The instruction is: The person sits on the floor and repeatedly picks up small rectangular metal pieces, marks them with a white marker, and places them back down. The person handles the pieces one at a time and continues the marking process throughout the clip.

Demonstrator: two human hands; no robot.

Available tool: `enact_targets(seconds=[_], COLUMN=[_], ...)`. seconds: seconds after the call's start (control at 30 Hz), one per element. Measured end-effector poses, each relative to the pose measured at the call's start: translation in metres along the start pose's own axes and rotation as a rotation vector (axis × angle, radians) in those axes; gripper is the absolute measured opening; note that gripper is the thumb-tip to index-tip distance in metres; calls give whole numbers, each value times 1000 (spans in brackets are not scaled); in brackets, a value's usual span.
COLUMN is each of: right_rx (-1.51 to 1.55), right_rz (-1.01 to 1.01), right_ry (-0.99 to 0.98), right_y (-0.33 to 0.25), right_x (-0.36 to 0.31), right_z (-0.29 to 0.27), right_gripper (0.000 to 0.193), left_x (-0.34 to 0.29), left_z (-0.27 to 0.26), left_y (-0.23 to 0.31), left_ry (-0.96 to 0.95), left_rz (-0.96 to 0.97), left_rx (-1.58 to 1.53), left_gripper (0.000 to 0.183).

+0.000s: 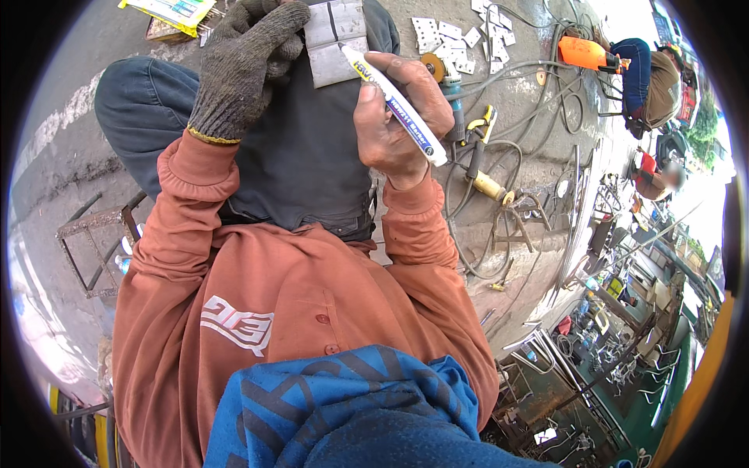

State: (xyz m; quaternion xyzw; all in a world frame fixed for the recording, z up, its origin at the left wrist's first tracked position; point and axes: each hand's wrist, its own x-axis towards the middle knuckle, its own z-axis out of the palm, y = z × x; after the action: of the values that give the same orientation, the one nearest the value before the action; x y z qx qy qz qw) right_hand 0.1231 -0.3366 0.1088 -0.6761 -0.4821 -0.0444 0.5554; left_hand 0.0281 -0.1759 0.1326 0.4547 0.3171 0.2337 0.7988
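While crouching on concrete ground (55, 156) | left hand (242, 66) gripping metal plate (335, 43) | right hand (398, 117) clamping marker (394, 105) beside plate | cables (538, 117) lying right of plate

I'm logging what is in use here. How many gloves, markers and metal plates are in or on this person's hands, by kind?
Grey knit glove, on the left hand: 1
White marker, in the bare right hand: 1
Grey metal plate, held by the left hand, marker tip on it: 1
Total: 3
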Motion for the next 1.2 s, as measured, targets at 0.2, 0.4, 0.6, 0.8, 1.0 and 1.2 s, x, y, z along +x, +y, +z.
enact_targets(seconds=[0.2, 0.4, 0.6, 0.8, 1.0, 1.2], right_rx=[-7, 50, 61, 460, -403, 70], right_rz=[34, 68, 68, 158, -243, 55], right_ry=[-18, 19, -46, 121, -220, -38], right_y=[-2, -1, 6, -2, 5, 21], right_x=[1, 0, -6, -7, 15, 0], right_z=[-1, 1, -12, -10, -4, -23], right_gripper=[29, 25, 20, 30, 54, 35], left_x=[-5, -5, -2, -2, 5, 27], left_z=[5, 4, 5, 1, 5, -36], left_y=[4, 5, 1, -5, -18, 3], left_ry=[65, 58, 99, 148, 183, 146], left_rz=[-31, 10, -16, 3, 555, 64], left_rx=[23, 102, 51, 50, 407, -525], left_gripper=[11, 11, 9, 8, 13, 12])
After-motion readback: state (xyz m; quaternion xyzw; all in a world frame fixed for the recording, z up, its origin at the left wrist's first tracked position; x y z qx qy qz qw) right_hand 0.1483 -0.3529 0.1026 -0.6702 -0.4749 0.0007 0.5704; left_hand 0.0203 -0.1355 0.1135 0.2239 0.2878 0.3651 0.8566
